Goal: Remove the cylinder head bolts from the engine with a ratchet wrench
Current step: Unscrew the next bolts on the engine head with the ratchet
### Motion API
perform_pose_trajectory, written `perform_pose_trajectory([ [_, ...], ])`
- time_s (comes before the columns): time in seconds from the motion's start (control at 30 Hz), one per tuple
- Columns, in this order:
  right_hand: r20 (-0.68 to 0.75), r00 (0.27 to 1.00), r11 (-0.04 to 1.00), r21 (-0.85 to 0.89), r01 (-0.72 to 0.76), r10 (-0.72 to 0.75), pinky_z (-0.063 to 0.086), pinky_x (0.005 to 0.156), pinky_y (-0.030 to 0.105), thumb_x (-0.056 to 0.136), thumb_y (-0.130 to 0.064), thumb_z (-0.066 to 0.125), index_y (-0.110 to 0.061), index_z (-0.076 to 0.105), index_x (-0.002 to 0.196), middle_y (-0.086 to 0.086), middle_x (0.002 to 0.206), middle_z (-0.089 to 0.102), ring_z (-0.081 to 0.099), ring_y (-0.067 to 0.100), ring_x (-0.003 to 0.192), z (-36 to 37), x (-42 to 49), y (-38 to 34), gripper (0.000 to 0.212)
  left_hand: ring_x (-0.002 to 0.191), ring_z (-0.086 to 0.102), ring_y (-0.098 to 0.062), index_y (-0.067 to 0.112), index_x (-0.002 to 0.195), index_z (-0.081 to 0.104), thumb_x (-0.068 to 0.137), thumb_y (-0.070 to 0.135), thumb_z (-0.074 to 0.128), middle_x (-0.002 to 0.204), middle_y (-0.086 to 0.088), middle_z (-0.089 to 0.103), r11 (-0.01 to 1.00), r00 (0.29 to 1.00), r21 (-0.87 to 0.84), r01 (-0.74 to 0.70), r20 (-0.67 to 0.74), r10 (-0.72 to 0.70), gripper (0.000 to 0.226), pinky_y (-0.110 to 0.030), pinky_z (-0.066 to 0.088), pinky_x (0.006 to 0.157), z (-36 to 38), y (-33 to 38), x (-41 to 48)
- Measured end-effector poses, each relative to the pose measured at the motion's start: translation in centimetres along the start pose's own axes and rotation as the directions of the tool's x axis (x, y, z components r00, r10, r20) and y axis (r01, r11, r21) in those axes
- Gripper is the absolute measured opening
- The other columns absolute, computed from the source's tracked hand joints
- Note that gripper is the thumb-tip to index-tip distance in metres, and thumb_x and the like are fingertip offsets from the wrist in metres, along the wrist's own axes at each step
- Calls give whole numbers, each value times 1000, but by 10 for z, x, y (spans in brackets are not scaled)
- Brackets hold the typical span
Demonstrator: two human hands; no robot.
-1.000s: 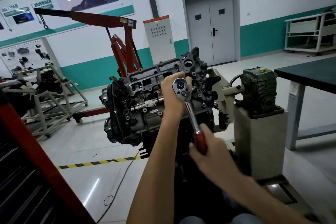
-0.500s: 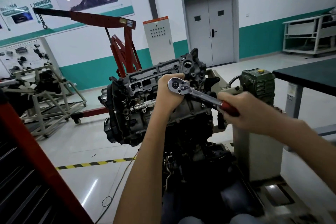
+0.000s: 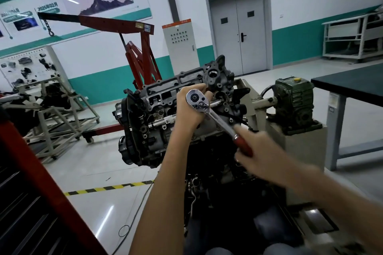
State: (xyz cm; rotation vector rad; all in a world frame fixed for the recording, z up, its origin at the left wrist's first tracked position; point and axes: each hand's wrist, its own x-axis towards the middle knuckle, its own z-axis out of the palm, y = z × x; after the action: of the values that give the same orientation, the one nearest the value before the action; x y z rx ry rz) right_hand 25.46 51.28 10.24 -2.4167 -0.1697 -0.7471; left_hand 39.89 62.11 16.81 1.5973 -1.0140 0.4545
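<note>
The engine (image 3: 157, 109) sits tilted on a stand in the middle of the head view, its cylinder head facing me. A chrome ratchet wrench (image 3: 215, 117) with a red handle has its round head over the cylinder head; the bolt under it is hidden. My left hand (image 3: 189, 113) wraps around the ratchet's head from behind. My right hand (image 3: 259, 153), blurred by motion, grips the red handle, which slants down to the right.
A red engine hoist (image 3: 143, 54) stands behind the engine. A green gearbox (image 3: 294, 103) on a beige pedestal sits to the right, next to a dark-topped workbench (image 3: 352, 85). A red tool cabinet (image 3: 31, 192) fills the lower left. A frame stand (image 3: 56, 118) is at the left.
The ratchet handle swung from pointing down up to the right, then back down to a lower-right slant. My left hand stayed on the ratchet head.
</note>
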Motion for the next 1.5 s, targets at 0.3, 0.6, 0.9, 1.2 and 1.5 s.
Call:
perform_pose_trajectory([
  [0.3, -65, 997, 998, -49, 27, -30, 42, 42, 20, 77, 1, 62, -13, 50, 87, 0, 56, 53, 49, 10, 41, -7, -2, 12, 21, 52, 33, -15, 20, 53, 34, 84, 3, 59, 52, 1, 35, 1000, 1000, -30, -6, -20, 5, 43, -27, 26, 53, 10, 2, -1],
  [0.6, -152, 974, 930, 353, -104, 166, 39, 41, 23, 79, -3, 57, -22, 42, 88, 4, 54, 43, 43, 13, 41, 71, -12, -27, 26, 42, 29, -1, 13, 49, 38, 85, -4, 59, 46, 14, 30, 996, 985, -86, 28, -166, -42, 45, -13, 24, 48, 17, -1, -3],
  [0.9, 89, 989, 941, -307, 143, -121, 50, 49, 22, 79, -3, 61, -14, 52, 94, -4, 63, 57, 56, 5, 50, -60, 23, 25, 21, 53, 39, -34, -5, 55, 51, 79, 2, 64, 53, -17, 39, 999, 1000, 38, -18, 15, 18, 28, -22, 31, 51, 4, 3, 2],
  [1.2, -189, 956, 861, 498, -102, 222, 36, 40, 19, 79, 0, 58, -26, 40, 77, -4, 50, 40, 40, 6, 38, 82, -18, -43, 32, 41, 23, -3, 23, 52, 25, 81, -7, 58, 41, 14, 22, 999, 983, -38, -15, -184, 8, 53, -12, 17, 45, 24, 6, 0],
  [1.5, 106, 987, 944, -297, 144, -117, 46, 43, 19, 78, 0, 62, -13, 53, 92, -6, 58, 54, 53, 6, 44, -59, 21, 22, 21, 48, 29, -11, 19, 47, 31, 73, 4, 56, 46, 8, 32, 995, 989, 83, -64, 138, 52, 39, -24, 25, 52, -2, 5, 4],
])
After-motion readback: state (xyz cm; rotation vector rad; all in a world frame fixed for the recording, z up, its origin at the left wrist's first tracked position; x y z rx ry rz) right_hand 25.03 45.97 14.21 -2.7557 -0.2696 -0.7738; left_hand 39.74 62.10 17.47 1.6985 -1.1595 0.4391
